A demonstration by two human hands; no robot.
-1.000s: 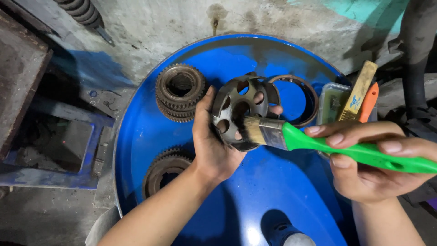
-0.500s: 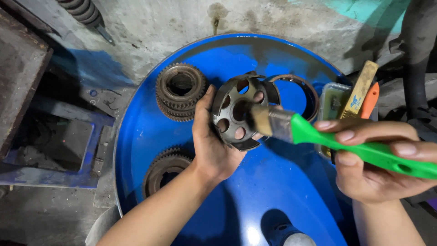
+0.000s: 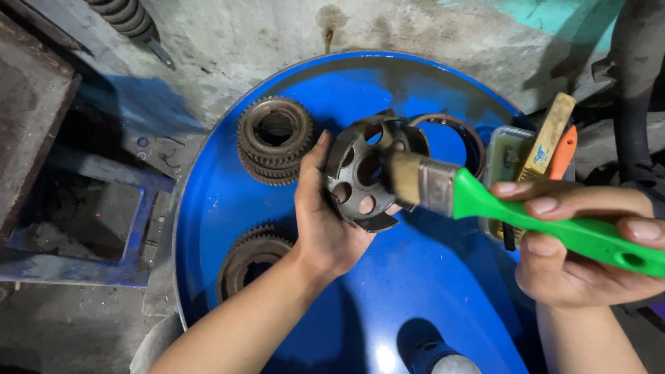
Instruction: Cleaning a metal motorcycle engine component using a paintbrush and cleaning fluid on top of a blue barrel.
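We are brushing the hub (image 3: pixel 367 173) over the drum (image 3: pixel 443 291).
Left hand (image 3: pixel 325 221) is gripping the hub at centre, face tilted toward the brush (image 3: pixel 443 190); right hand (image 3: pixel 575 249), at 3 o'clock, is closing round the handle.

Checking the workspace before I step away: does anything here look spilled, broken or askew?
Nothing stands out. The left hand holds a holed metal hub, the right hand a green-handled brush against it. Two gears lie flat on the blue drum top.

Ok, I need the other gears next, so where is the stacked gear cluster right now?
The stacked gear cluster sits on the blue drum top, upper left, just beyond the left hand.
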